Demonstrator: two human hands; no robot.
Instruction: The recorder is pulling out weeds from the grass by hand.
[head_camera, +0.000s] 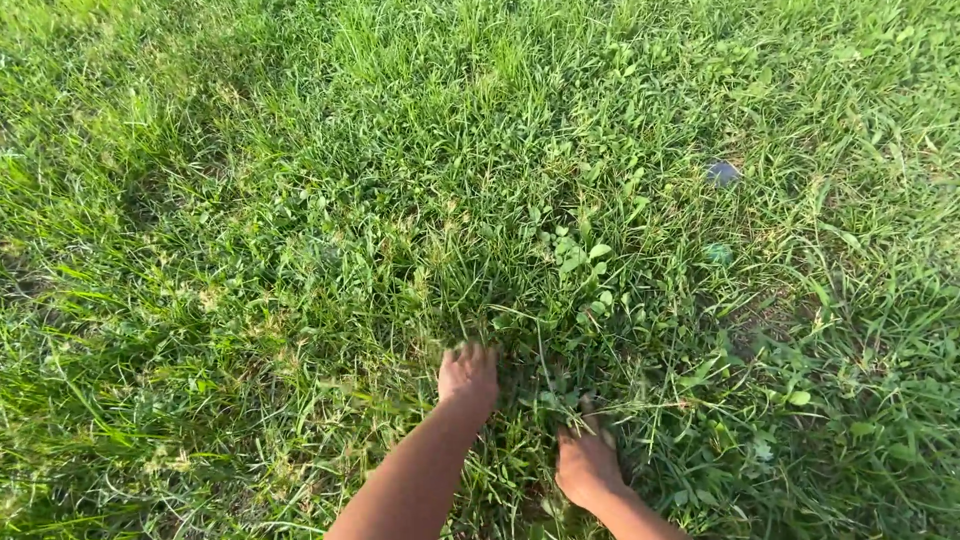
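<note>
Head view looks straight down at a sunlit lawn, and both of your bare hands are low in the frame, just below centre. Your left hand (468, 376) is buried knuckles-up in a thick tuft of grass (470, 290), its fingers curled down and closed around the blades at the base of that tuft. Your right hand (586, 462) sits lower and a little to the right, near the bottom edge, pressed down among the stems; its fingers vanish into the growth, so you cannot tell whether they are closed on anything. The two hands are near each other but apart, with blades standing between them. A patch of broad-leaved clover (583, 258) grows just above and between them. Toward the upper right lies a small bluish-grey object (723, 173), too blurred to make out.
</note>
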